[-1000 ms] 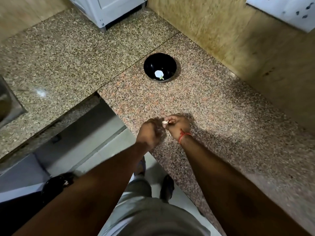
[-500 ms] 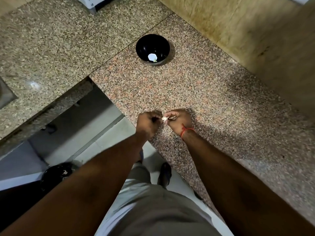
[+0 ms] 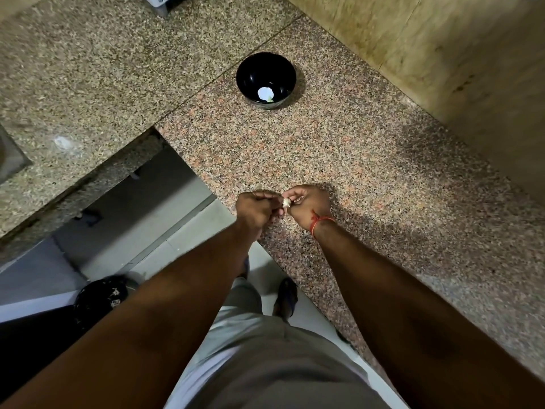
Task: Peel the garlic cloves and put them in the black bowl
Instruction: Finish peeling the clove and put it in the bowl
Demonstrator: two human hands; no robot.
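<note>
Done: one peeled white clove point(image 3: 265, 93) lies in the round glossy black bowl point(image 3: 266, 79).
In hand: left hand point(image 3: 256, 207) and right hand point(image 3: 308, 203) both pinch a small pale garlic clove point(image 3: 285, 202), peeling unfinished.
Left: bowl it.

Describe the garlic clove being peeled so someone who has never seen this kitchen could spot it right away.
Start at the speckled pinkish granite countertop and come toward its near edge, well below the round black bowl. There the left hand and right hand meet; the small whitish garlic clove is pinched between them, the only pale thing there.
</note>
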